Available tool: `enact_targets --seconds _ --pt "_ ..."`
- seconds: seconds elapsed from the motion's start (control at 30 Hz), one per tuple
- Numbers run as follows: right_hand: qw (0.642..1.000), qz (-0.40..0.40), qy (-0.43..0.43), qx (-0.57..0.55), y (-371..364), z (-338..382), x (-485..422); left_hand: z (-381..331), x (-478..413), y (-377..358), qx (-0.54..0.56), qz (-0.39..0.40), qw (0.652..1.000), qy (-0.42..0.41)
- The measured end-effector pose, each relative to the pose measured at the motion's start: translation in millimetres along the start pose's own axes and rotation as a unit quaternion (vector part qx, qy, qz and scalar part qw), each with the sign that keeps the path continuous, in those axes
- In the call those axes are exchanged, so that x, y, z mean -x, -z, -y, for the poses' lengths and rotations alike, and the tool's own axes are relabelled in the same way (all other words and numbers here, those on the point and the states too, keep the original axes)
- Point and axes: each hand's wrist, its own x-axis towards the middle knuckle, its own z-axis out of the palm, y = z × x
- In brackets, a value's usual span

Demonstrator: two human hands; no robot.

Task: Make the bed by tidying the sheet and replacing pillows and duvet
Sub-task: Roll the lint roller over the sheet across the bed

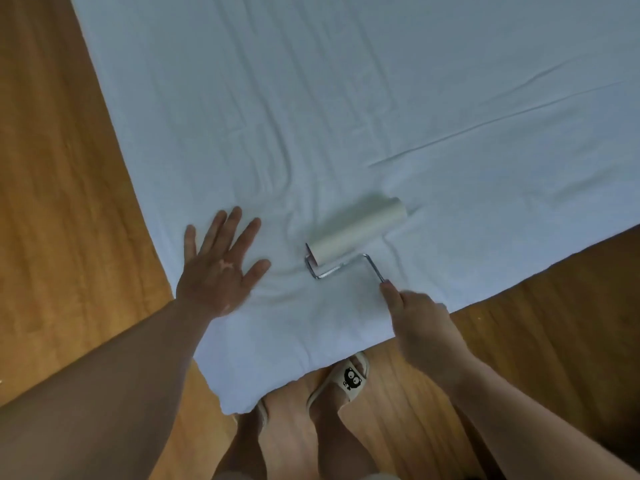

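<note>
A white sheet (363, 98) covers the bed, with creases running across it and a bunched patch near the corner in front of me. My left hand (218, 268) lies flat on the sheet near that corner, fingers spread and straight. My right hand (419, 320) grips the handle of a lint roller (356, 233). The roller's white drum rests on the sheet between my two hands, joined to the handle by a bent metal rod. No pillows or duvet are in view.
Wooden floor (59, 168) runs along the bed's left side and the near edge at right. My feet in pale slippers (349, 379) stand at the bed's corner, right against the hanging sheet.
</note>
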Motion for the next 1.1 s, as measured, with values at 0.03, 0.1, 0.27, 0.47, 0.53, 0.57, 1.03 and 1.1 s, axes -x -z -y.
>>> enact_targets --seconds 0.03,0.1,0.27,0.47,0.53,0.57,1.03,1.1 --pt "0.999 0.014 -0.032 -0.008 -12 -12 20 3 3 -1 0.005 0.003 1.000 0.020" --pt "0.993 0.085 -0.067 -0.054 -31 -14 55 4 6 -3 0.015 0.001 0.998 0.053" --pt "0.994 0.090 0.036 0.060 -44 36 40 -1 9 -9 0.088 -0.033 0.981 0.170" --pt "0.991 0.041 0.084 0.092 -18 145 -68 31 -2 -6 0.148 -0.036 0.974 0.168" --pt "0.991 0.047 0.061 0.113 -26 141 -53 50 -4 -2 0.136 -0.029 0.982 0.129" --pt "0.990 0.048 0.061 0.120 -30 135 -35 58 -5 -1 0.131 -0.030 0.985 0.107" --pt "0.975 -0.006 -0.177 -0.138 35 275 -134 166 -62 30 0.052 0.056 0.997 -0.006" --pt "0.982 0.000 -0.165 -0.094 29 274 -128 174 -65 38 0.049 0.079 0.995 -0.027"
